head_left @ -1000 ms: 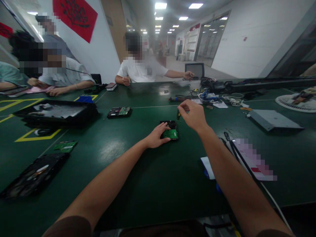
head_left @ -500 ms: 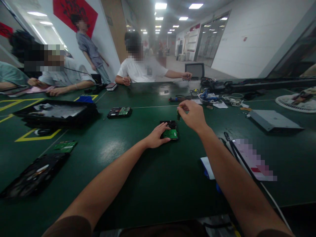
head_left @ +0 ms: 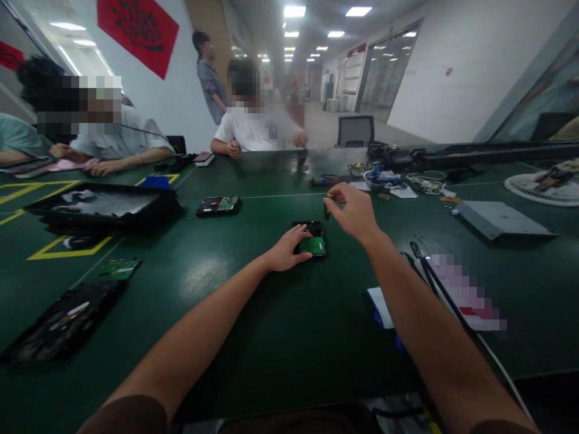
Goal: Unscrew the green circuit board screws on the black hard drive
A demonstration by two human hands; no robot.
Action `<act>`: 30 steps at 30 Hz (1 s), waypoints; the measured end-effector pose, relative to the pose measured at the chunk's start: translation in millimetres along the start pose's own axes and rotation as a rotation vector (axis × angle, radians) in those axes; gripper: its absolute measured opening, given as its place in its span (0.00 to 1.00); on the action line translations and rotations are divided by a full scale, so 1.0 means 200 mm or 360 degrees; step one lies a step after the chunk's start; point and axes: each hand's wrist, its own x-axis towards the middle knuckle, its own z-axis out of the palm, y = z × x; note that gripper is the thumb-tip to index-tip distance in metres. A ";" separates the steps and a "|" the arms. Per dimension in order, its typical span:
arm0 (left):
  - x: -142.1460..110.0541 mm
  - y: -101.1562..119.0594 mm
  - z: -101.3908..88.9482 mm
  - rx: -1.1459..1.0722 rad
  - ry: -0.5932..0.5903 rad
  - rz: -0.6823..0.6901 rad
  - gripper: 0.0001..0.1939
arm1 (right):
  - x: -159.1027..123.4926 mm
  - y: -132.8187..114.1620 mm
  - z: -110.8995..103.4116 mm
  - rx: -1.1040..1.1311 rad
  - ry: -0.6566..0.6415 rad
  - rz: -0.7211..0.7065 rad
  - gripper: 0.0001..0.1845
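Steadies a black hard drive (head_left: 315,228) on the green bench (head_left: 253,337) with the left hand (head_left: 289,248), spread open across its left side rather than closed around it. Looks stiff, probably dense for its size and likely fragile at the exposed green circuit board (head_left: 313,246); best held by the hard side edges. Just beyond, near the far right corner, pinches a dark, probable screwdriver (head_left: 326,211), roughly upright, in the right hand (head_left: 355,208). Cannot tell of any contact at its tip. Farther off, untouched: a second drive (head_left: 218,205).
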 end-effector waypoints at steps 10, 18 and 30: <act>0.01 -0.02 0.00 -0.0033 -0.0020 -0.0008 0.33 | 0.00 0.01 0.01 0.0003 0.0049 0.0056 0.05; 0.01 -0.02 0.01 -0.0030 -0.0009 0.0005 0.33 | 0.00 0.01 0.00 -0.0048 0.0016 -0.0026 0.05; 0.01 -0.03 0.01 -0.0021 -0.0030 -0.0016 0.35 | 0.00 0.01 0.01 -0.0039 0.0060 0.0054 0.05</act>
